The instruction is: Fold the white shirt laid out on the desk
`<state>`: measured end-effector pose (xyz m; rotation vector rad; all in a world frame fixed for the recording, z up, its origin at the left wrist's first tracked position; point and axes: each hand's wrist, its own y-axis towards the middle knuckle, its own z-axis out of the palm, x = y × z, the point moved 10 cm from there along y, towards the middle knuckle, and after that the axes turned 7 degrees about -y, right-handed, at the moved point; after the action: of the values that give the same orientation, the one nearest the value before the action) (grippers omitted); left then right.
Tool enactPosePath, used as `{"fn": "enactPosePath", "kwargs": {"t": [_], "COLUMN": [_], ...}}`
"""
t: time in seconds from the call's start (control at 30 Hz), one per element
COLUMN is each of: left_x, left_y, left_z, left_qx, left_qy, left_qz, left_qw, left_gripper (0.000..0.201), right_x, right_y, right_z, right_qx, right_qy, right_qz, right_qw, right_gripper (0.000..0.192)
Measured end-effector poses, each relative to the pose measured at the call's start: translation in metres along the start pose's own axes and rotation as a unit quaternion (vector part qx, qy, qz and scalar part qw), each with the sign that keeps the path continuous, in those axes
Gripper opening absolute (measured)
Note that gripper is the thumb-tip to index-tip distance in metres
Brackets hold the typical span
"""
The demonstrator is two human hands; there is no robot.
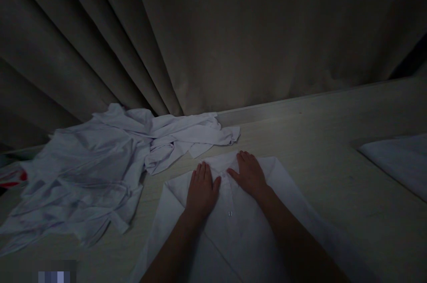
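So I've got this white shirt [236, 240] laid out front side up on the pale floor [320, 127], right in front of me, collar [220, 162] pointing away. Both my hands are open and pressed flat: left hand [201, 192] just left of the placket, right hand [249, 174] up at the collar, thumb spread toward the top button. Over on the left there's a rumpled heap of white clothes [96, 154] up against the brown curtain [250, 38]. Another white cloth [402, 154] lies well off to the right.
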<state>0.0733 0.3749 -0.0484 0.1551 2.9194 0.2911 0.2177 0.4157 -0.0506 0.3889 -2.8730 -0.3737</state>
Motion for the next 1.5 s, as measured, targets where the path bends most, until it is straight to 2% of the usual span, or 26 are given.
{"fn": "enactPosePath", "kwargs": {"t": [0.17, 0.37, 0.53, 0.63, 0.73, 1.17, 1.5], "left_x": [0.011, 0.008, 0.010, 0.012, 0.014, 0.017, 0.018], "left_y": [0.008, 0.010, 0.010, 0.009, 0.009, 0.009, 0.009], "left_z": [-0.001, 0.004, 0.005, 0.003, 0.001, 0.000, -0.001], "left_qx": [0.011, 0.020, 0.026, 0.021, 0.023, 0.018, 0.019], "left_qy": [-0.025, 0.065, 0.076, 0.073, 0.069, 0.069, 0.062], "left_qz": [-0.029, -0.019, -0.034, -0.038, -0.043, -0.068, -0.083], "left_qw": [0.999, 0.998, 0.996, 0.996, 0.996, 0.995, 0.994], "left_gripper": [0.057, 0.062, 0.065, 0.065, 0.067, 0.069, 0.071], "right_x": [0.003, 0.002, 0.000, 0.016, 0.028, 0.015, 0.012], "right_y": [-0.003, -0.004, -0.001, 0.002, 0.000, -0.005, -0.004], "right_z": [0.003, 0.012, 0.007, 0.000, 0.003, 0.003, 0.005], "right_qx": [0.010, 0.025, 0.018, 0.000, 0.018, -0.007, 0.008], "right_qy": [-0.019, -0.035, -0.044, -0.043, -0.024, -0.052, -0.052], "right_qz": [-0.004, 0.007, 0.033, -0.042, -0.097, -0.010, 0.018], "right_qw": [1.000, 0.999, 0.998, 0.998, 0.995, 0.999, 0.998], "right_gripper": [0.071, 0.073, 0.075, 0.058, 0.043, 0.051, 0.053]}}
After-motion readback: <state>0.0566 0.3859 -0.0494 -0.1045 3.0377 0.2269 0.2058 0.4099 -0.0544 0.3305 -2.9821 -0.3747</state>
